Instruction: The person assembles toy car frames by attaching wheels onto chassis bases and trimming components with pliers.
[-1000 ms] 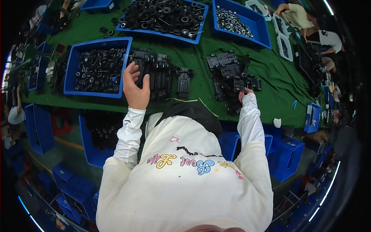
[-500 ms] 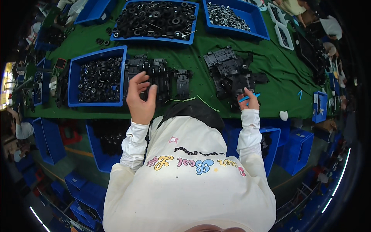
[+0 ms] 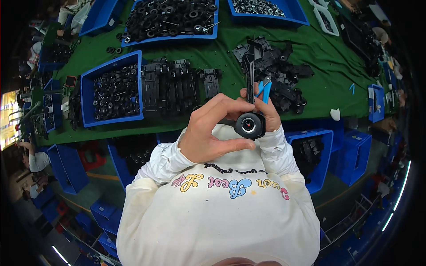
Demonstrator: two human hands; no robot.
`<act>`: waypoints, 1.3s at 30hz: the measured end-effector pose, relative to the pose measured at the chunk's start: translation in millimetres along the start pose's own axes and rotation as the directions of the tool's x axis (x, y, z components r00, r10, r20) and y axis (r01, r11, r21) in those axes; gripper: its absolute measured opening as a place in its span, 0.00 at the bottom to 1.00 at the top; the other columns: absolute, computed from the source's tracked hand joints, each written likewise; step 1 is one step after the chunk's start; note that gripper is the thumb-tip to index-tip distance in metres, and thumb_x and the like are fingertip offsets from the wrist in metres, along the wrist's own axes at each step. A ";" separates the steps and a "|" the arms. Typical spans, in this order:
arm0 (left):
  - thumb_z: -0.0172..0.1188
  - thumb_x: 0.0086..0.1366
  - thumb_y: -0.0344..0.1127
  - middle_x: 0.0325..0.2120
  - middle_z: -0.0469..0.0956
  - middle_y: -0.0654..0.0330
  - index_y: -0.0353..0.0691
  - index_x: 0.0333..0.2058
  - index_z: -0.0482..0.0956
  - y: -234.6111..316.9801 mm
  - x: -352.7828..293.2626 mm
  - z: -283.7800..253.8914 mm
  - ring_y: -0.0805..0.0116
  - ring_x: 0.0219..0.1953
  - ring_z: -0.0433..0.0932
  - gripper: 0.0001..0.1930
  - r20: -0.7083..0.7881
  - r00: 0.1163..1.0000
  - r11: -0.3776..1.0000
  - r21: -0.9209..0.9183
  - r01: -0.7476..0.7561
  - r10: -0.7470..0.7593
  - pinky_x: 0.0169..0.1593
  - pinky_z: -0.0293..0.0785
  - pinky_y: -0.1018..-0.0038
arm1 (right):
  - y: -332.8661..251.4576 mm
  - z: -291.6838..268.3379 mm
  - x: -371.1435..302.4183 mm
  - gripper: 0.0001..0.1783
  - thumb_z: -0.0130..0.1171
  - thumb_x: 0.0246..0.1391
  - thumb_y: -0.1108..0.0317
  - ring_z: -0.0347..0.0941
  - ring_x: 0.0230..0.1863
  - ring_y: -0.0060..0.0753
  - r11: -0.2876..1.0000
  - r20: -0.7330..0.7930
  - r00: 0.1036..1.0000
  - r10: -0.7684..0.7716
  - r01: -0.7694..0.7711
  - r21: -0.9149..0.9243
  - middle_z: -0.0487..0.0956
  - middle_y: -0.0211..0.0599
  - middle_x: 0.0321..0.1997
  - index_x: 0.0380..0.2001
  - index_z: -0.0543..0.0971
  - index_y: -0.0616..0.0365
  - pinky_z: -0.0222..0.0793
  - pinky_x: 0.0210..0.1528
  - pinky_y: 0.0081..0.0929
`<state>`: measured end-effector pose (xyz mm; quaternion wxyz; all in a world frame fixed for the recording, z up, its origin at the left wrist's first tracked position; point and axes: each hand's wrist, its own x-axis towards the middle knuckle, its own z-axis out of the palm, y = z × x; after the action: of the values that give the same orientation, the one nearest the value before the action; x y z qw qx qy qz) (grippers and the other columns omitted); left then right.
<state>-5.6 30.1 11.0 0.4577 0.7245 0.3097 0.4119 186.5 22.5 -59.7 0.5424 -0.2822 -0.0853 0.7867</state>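
In front of my chest is a black toy car chassis (image 3: pixel 250 75), turned edge-on, with a black wheel (image 3: pixel 249 125) at its near end. My left hand (image 3: pixel 208 126) grips this end from the left, its fingers over the top and the thumb beside the wheel. On the other side, my right hand (image 3: pixel 270 113) is closed on the chassis, partly hidden behind it. Small blue-handled nippers (image 3: pixel 265 91) are tucked in my right hand, jaws pointing away from me. Beyond lies a loose heap of black chassis (image 3: pixel 282 91).
Rows of black chassis (image 3: pixel 171 88) stand beside a blue bin (image 3: pixel 141 84) of small wheels. Farther back are a blue bin (image 3: pixel 177 40) of tires and another (image 3: pixel 270 21) of silvery parts. On the right lie a white piece (image 3: pixel 335 115) and a blue tool (image 3: pixel 352 88).
My left hand has moved right and nearer, from beside the chassis rows onto the chassis. My right hand has come back from the heap, bringing the chassis and nippers nearer.
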 end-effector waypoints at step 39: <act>0.47 0.73 0.39 0.41 0.78 0.51 0.36 0.55 0.65 -20.5 -6.0 -36.5 0.55 0.41 0.82 0.17 -0.012 0.857 0.562 -0.759 0.328 -0.516 0.44 0.82 0.57 | -22.8 32.8 -28.2 0.18 0.56 0.64 0.62 0.60 0.24 0.13 0.223 0.221 0.894 -0.391 0.324 -0.919 0.70 0.25 0.24 0.50 0.72 0.64 0.56 0.26 0.15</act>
<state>-42.0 48.0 -0.9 0.7547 0.3280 0.3341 0.4597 194.3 11.7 -12.6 0.4427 -0.5380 -0.5718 0.4331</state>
